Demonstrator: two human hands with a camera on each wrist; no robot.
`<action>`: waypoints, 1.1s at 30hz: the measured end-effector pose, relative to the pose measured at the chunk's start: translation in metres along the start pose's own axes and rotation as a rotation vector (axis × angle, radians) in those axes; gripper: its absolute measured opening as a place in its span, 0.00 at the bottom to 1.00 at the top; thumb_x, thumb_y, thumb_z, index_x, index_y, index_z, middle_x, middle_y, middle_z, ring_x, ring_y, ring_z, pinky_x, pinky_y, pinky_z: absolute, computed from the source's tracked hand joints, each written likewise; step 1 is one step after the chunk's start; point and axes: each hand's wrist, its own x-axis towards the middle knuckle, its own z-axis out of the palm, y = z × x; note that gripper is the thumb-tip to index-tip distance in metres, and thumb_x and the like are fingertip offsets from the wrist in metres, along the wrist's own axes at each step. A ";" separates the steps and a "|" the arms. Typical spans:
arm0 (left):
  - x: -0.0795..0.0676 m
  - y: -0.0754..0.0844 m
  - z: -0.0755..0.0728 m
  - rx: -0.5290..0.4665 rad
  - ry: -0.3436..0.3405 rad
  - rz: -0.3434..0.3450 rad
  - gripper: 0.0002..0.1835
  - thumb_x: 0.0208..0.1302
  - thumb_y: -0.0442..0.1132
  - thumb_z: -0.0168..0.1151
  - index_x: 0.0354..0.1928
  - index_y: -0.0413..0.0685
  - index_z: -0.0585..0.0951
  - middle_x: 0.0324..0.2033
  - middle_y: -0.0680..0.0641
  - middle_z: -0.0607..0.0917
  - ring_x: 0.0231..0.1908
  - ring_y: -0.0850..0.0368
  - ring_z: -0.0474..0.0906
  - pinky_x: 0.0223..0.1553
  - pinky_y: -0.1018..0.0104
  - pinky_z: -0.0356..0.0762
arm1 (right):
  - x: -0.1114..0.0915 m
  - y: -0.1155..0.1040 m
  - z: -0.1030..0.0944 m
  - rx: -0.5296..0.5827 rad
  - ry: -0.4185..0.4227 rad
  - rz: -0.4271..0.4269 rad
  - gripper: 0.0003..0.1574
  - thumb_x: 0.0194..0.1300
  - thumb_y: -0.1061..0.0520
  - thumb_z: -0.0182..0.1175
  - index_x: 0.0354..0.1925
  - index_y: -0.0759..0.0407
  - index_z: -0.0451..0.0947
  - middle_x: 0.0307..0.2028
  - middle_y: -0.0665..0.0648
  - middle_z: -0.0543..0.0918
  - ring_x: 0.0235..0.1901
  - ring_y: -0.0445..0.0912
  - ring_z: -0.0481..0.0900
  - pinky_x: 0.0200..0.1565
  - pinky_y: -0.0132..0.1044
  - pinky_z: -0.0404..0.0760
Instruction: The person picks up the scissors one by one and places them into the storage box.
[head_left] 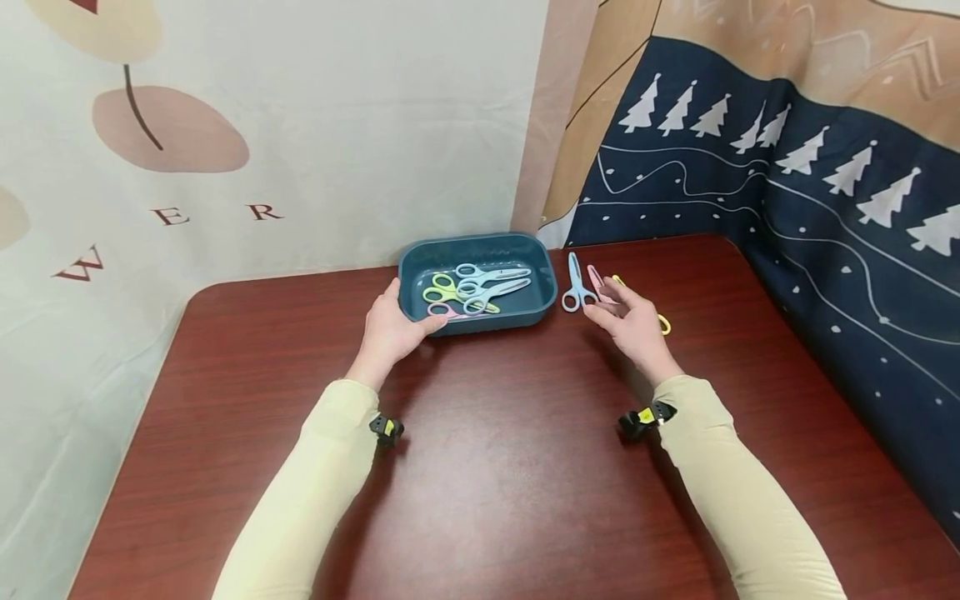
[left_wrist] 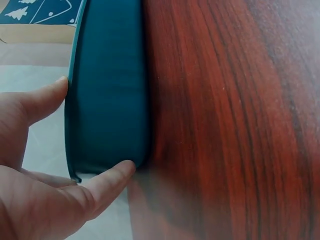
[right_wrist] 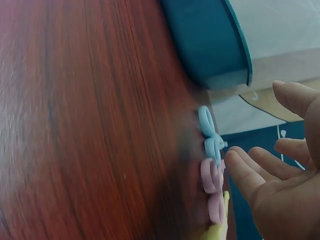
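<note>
My left hand [head_left: 392, 332] holds the near left corner of a dark blue bin [head_left: 495, 321], thumb at the front rim and fingers along the left end wall. Inside the bin lie light blue scissors [head_left: 504, 273], green scissors [head_left: 444, 288] and pink scissors [head_left: 441, 310]. To its right, my right hand [head_left: 633, 327] hovers with fingers spread and nothing held. Beneath and beside it on the table are blue scissors [head_left: 576, 287], pink scissors [head_left: 596, 279] and yellow scissors [head_left: 664, 324], the last two partly covered by the hand. In the right wrist view, fingertips are close to the blue scissors' handles [right_wrist: 201, 122].
The reddish-brown table [head_left: 487, 467] extends toward me. A pale cloth wall [head_left: 337, 150] rises behind it, and a navy cloth with white trees [head_left: 847, 250] hangs along the back right. A small black camera is strapped to each wrist.
</note>
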 end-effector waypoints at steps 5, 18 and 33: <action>0.002 -0.002 0.002 -0.025 0.016 0.027 0.58 0.61 0.53 0.75 0.82 0.41 0.49 0.76 0.35 0.64 0.72 0.36 0.62 0.72 0.42 0.63 | -0.003 0.003 -0.010 -0.025 0.041 -0.019 0.43 0.71 0.55 0.67 0.78 0.59 0.63 0.69 0.68 0.74 0.66 0.59 0.77 0.43 0.15 0.75; 0.002 -0.001 0.006 0.011 -0.020 -0.017 0.62 0.61 0.58 0.73 0.82 0.38 0.45 0.77 0.29 0.57 0.76 0.32 0.55 0.74 0.42 0.60 | -0.014 0.013 -0.038 -0.115 0.086 0.019 0.41 0.71 0.53 0.67 0.76 0.62 0.65 0.69 0.69 0.74 0.64 0.62 0.77 0.39 0.15 0.76; 0.001 -0.001 0.005 -0.002 -0.012 -0.041 0.61 0.61 0.57 0.74 0.83 0.40 0.46 0.78 0.31 0.57 0.77 0.34 0.55 0.74 0.43 0.60 | -0.019 0.029 -0.056 -0.262 0.194 -0.017 0.36 0.69 0.55 0.67 0.71 0.66 0.72 0.65 0.70 0.78 0.63 0.63 0.78 0.45 0.16 0.70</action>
